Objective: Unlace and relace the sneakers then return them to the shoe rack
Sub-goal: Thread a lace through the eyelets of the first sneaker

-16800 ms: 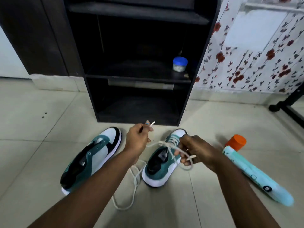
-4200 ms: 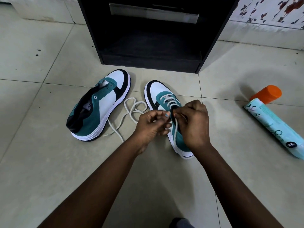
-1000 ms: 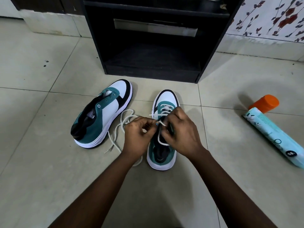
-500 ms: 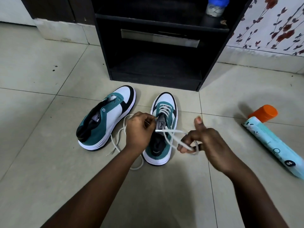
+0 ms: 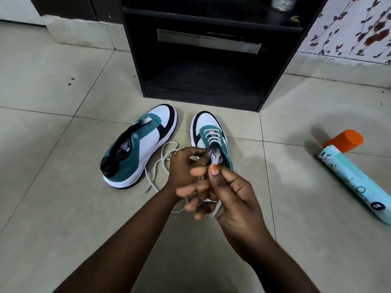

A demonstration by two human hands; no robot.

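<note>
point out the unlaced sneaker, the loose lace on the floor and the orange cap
unlaced sneaker [image 5: 146, 144]: head view, white side panel.
loose lace [image 5: 161, 154]: head view, loop lying beside that sneaker.
orange cap [image 5: 344, 139]: head view, side of the cap on the pale blue tube.

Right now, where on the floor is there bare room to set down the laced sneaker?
Bare tile lies between the right sneaker and the spray can, and left of the left sneaker. Crowded: between the sneakers, where a loose lace trails, and under both hands. The rack's bottom shelf looks free.
</note>
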